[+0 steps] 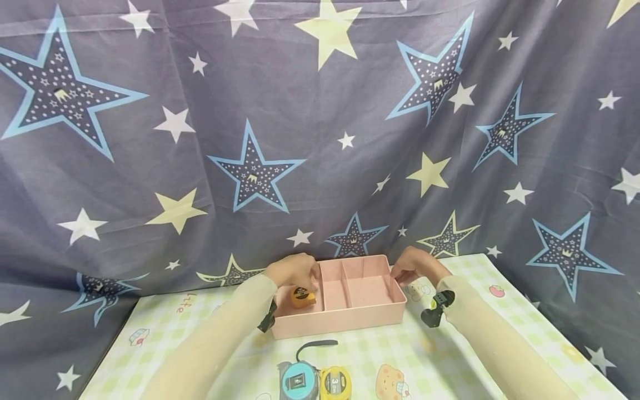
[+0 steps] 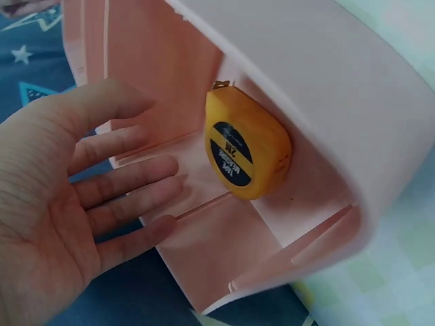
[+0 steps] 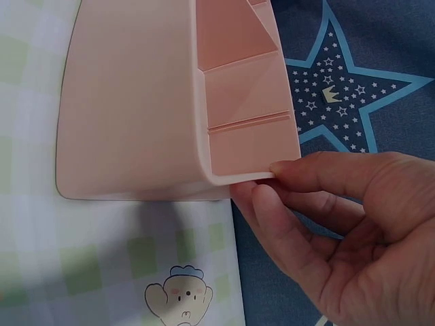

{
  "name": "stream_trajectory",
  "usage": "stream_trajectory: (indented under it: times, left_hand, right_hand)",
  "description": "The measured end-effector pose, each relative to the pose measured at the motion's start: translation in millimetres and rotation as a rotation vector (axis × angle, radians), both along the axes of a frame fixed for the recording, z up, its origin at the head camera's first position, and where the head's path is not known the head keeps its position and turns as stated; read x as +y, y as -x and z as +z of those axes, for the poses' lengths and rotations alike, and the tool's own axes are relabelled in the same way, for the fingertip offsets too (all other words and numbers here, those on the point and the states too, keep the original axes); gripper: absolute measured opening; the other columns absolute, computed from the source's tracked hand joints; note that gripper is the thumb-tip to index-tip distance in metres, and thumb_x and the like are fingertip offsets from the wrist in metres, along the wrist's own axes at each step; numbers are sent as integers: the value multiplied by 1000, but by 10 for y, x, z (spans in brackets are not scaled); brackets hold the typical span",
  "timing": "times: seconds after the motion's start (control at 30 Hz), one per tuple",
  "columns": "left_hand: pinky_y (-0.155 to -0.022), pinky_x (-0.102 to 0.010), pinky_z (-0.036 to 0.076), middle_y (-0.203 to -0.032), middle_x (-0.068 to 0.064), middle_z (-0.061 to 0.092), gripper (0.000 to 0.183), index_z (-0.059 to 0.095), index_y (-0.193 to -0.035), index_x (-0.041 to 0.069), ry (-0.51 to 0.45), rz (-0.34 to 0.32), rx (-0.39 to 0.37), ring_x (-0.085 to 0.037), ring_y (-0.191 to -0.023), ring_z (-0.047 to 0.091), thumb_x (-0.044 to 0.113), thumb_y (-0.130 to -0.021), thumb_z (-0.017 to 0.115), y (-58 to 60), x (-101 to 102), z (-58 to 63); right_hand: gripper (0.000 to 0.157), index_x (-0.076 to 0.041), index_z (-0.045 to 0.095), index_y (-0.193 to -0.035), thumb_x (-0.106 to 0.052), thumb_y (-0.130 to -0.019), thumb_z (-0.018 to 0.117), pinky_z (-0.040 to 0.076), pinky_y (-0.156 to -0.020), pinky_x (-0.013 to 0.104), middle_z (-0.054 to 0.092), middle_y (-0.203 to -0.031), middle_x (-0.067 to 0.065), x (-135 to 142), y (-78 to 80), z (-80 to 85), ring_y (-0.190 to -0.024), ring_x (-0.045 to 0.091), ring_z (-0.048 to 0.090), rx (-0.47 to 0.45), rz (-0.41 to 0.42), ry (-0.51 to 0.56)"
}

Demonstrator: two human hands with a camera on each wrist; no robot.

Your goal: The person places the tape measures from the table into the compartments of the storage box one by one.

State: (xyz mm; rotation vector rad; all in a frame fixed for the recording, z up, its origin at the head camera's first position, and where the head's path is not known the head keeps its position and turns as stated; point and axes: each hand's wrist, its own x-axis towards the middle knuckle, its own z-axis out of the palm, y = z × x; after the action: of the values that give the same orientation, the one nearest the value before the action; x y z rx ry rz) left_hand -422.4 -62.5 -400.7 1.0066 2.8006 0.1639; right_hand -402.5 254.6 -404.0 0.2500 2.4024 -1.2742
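A pink divided box (image 1: 340, 321) stands at the back of the table. Inside its left compartment lies a small orange tape measure (image 2: 248, 142) with a black label, leaning near the front wall. My left hand (image 2: 75, 190) is over the box's left end, beside that tape measure, its fingers loosely extended and apart from it. At the opposite end, my right hand (image 3: 340, 210) pinches the rim of the box's right wall between thumb and fingers. In the head view, the left fingertips are partly hidden.
Nearer me on the table lie a teal tape measure (image 1: 299, 380) with a dark strap (image 1: 317, 343) and a yellow tape measure (image 1: 336, 383), side by side. A checked cloth (image 1: 500, 311) covers the table. Close behind the box hangs a star-patterned curtain (image 1: 320, 166).
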Motion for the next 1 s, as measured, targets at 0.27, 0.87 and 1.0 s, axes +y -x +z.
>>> stream_trajectory:
  times: [0.27,0.87,1.0]
  left_hand:
    - [-85,-40,57,-104,-8,75,36,73,-119,10,-148,-19,13,-21,-93,69,19,-84,76,-99,-148,38]
    - [-88,-34,56,-136,-4,66,54,63,-137,12,-163,-271,131,-16,-104,65,24,-85,72,-632,-63,28]
    - [-96,-33,55,-136,-2,65,52,62,-138,16,-146,-293,135,-16,-112,64,24,-87,69,-758,-27,27]
  right_hand:
    - [10,8,68,-92,7,-82,69,62,-66,28,70,-74,10,-20,-8,-22,-62,14,67,-7,31,-5]
    - [10,7,67,-95,5,-85,69,61,-67,27,70,-76,10,35,33,56,-64,14,66,-45,50,-2]
    - [10,7,67,-95,4,-85,68,61,-67,27,69,-75,9,22,38,70,-63,14,66,-40,59,-3]
